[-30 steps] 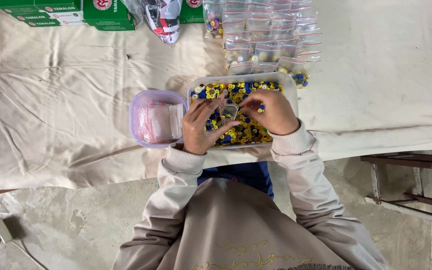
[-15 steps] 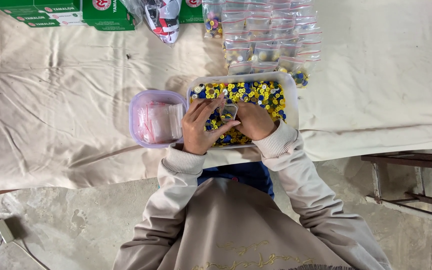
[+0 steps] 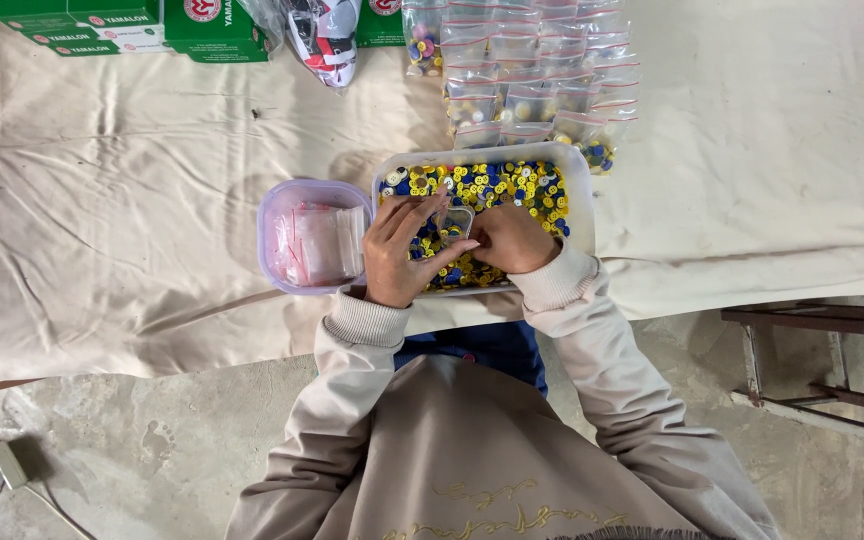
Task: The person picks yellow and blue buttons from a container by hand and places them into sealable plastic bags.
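Note:
A white tray [image 3: 580,190] full of yellow, blue and white buttons [image 3: 502,185] lies on the cloth-covered table. Both hands work over its near half. My left hand [image 3: 399,250] pinches a small clear plastic bag [image 3: 455,222] by its edge and holds it open above the buttons. My right hand [image 3: 512,240] is curled against the bag's other side, fingers closed at its mouth; I cannot see what lies under them.
A purple-rimmed clear tub [image 3: 312,245] of empty small bags sits left of the tray. Rows of filled button bags [image 3: 537,80] lie beyond it. Green boxes [image 3: 122,25] and a wrapped bundle [image 3: 322,35] line the far edge. A metal frame [image 3: 812,350] stands at right on the concrete floor.
My right hand has drawn back from the tray's far right part to its near middle, beside the left hand and the small bag. The left hand has barely moved.

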